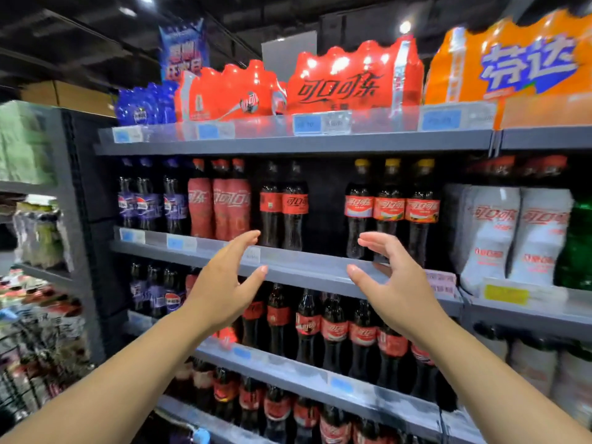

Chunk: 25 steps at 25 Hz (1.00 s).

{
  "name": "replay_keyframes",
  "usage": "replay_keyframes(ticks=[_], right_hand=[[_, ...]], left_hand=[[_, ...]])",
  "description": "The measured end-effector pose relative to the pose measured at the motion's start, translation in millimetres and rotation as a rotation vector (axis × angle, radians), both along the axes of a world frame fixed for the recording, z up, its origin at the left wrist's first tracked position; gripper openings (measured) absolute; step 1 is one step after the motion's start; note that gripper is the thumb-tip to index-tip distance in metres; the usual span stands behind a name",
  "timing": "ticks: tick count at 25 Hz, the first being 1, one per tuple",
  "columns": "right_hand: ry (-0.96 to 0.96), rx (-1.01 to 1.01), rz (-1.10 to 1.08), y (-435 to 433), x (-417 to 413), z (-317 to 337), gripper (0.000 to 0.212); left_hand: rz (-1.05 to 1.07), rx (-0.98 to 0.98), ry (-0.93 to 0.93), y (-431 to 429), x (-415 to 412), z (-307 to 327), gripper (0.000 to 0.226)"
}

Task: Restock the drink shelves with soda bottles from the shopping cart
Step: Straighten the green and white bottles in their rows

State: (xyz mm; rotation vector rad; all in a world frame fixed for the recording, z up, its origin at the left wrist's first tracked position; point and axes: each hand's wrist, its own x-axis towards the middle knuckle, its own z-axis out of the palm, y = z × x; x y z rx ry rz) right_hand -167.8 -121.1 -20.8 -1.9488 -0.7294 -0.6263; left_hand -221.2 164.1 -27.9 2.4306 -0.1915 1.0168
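Both my hands are raised in front of the second shelf [288, 267], palms facing each other, holding nothing. My left hand [224, 283] is open with fingers straight, just below two black-capped cola bottles [283, 206]. My right hand [394, 283] is open too, in front of three yellow-capped cola bottles [390, 209]. Between those two groups the shelf has a dark gap [326, 203] with no bottle at the front. The shopping cart is not in view.
Blue-labelled cola bottles [147, 203] and red-wrapped bottles [224, 203] fill the left of that shelf; white multipacks [509, 232] stand at the right. Red [352, 78] and orange [512, 65] shrink-wrapped packs sit on top. Lower shelves hold rows of cola bottles [336, 331].
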Motion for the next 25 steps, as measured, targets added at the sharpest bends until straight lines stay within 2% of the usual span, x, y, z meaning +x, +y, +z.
replay_keyframes(ticks=[6, 10, 13, 17, 22, 25], right_hand=[[-0.028, -0.065, -0.028, 45, 23, -4, 0.045], [-0.122, -0.138, 0.057, 92, 51, -5, 0.043], [-0.149, -0.157, 0.133, 137, 79, -5, 0.042], [-0.152, -0.11, 0.169, 183, 105, -8, 0.041], [-0.154, -0.195, 0.076, 212, 122, -7, 0.048], [-0.115, -0.225, 0.029, 233, 126, -4, 0.056]], left_hand=[[-0.068, 0.028, 0.055, 28, 36, -19, 0.06], [-0.031, 0.038, 0.07, 46, 68, -24, 0.057], [-0.012, 0.054, 0.028, 66, 97, -19, 0.054], [0.01, -0.041, -0.086, 98, 128, -7, 0.049], [0.116, -0.115, -0.206, 152, 155, 3, 0.046], [0.174, -0.141, -0.261, 185, 169, 8, 0.052]])
